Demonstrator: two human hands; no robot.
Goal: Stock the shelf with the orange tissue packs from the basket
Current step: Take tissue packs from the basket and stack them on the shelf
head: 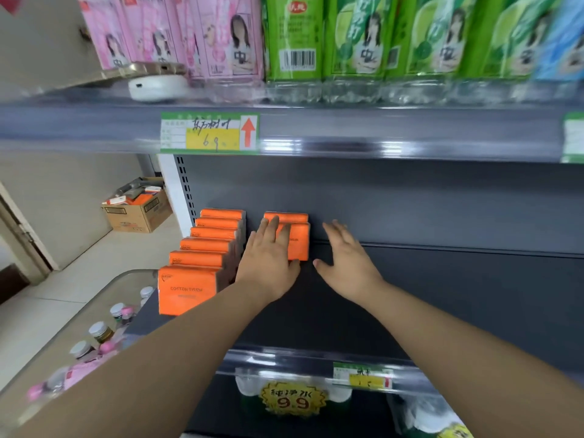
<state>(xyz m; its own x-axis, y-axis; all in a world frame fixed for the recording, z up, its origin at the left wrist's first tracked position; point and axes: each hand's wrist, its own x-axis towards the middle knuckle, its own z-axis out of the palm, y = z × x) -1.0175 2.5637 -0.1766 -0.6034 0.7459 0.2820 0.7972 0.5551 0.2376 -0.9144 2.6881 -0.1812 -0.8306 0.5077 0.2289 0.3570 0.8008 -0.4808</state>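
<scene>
Both hands reach deep onto the dark middle shelf (442,295). Left hand (268,263) lies flat, fingers spread, on the near pack of the second row (298,240): pressing, not clasping, thumb at the pack's near edge. Likely squaring it against the pack behind (286,217), which touches the back panel.

Right hand (347,257) open, palm down, holding nothing, on bare shelf just right of that pack. Probably guards the row's right side.

Left of the left hand, well within reach: a finished row of six orange packs (202,257), standing on edge, front to back.

The pressed pack stands upright, broad printed face toward the aisle, long axis across the shelf.

Basket not in view.
</scene>
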